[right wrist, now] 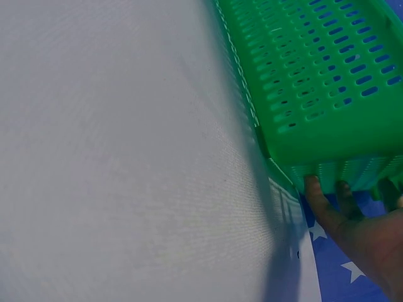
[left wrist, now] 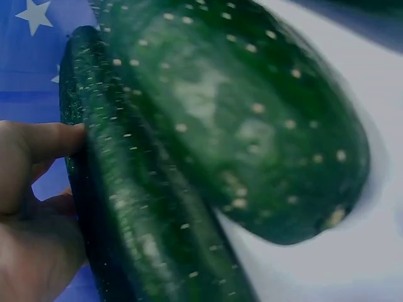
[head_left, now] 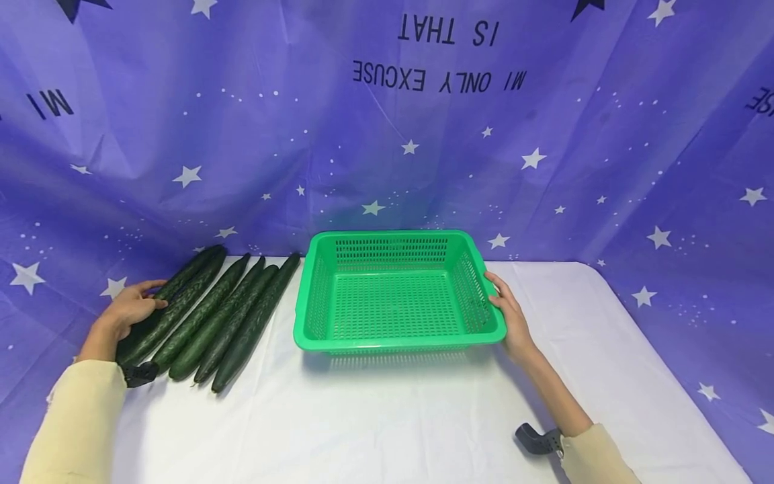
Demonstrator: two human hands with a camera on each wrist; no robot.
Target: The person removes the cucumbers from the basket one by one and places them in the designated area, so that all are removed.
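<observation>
Several dark green cucumbers lie side by side at the left of the table, slanting away from me. My left hand [head_left: 130, 308] holds the leftmost cucumber [head_left: 190, 267], thumb and fingers on its sides. In the left wrist view, a finger and thumb touch that cucumber [left wrist: 80, 100], while the rounded end of another cucumber [left wrist: 252, 126] fills the foreground. A green perforated plastic basket [head_left: 399, 345] stands in the middle with nothing inside. My right hand [head_left: 514, 326] grips its right rim, and fingertips show against the basket's side [right wrist: 334, 145] in the right wrist view.
A white cloth covers the table [head_left: 375, 430]. A purple curtain [head_left: 338, 148] with stars and printed words hangs behind and along both sides. On each wrist sits a dark camera mount, one of them near the right sleeve [head_left: 595, 457].
</observation>
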